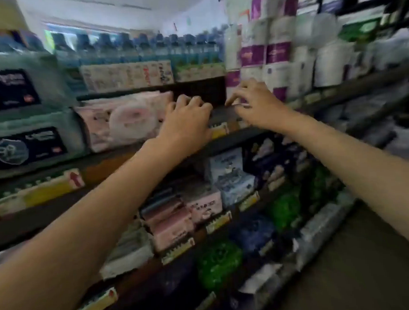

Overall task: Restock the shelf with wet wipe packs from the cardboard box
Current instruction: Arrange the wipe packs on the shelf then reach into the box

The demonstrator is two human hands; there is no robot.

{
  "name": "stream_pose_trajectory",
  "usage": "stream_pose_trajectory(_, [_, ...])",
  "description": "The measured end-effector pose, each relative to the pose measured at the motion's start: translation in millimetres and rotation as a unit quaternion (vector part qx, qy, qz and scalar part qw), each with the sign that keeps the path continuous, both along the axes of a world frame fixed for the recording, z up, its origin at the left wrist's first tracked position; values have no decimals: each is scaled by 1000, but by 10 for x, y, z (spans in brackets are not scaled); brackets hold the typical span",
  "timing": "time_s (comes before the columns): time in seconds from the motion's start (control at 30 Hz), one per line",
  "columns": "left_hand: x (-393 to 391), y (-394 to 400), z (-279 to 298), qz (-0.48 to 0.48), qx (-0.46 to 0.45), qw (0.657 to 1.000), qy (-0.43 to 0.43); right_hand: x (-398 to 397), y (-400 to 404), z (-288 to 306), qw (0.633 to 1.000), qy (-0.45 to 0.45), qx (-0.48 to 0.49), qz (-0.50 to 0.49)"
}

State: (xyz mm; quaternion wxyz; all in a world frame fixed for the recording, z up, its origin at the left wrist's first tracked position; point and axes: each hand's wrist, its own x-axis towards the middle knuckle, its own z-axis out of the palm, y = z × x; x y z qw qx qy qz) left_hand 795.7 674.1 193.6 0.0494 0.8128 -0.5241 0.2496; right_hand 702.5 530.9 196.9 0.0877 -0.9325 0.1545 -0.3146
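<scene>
Both hands, left hand (188, 118) and right hand (255, 104), hovered with curled fingers, apparently empty through the blur, at the shelf (233, 140) gap beside the pink wet wipe packs (125, 120), which a careless reach might topple; no cardboard box showed.

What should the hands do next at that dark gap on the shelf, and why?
Probably draw back and fetch another pack. The left hand and right hand both sit at the shelf edge with nothing clearly held, though blur hides the fingertips. The dark gap beside the pink packs looks unfilled, and no cardboard box is in view.
</scene>
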Motion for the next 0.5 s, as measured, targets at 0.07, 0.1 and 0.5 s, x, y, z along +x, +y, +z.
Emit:
stream_pose_trajectory(0.07, [-477, -416, -292, -76, 42, 996, 16, -809, -274, -305, 993, 54, 57, -83])
stream_pose_trajectory(0.1, [-751, -612, -454, -119, 62, 991, 22, -1231, -374, -471, 985, 83, 85, -122])
stream_pose_trajectory(0.5, [-4495, -1605, -2404, -488, 285, 824, -50, -5921, -6, -2377, 762, 227, 360, -489])
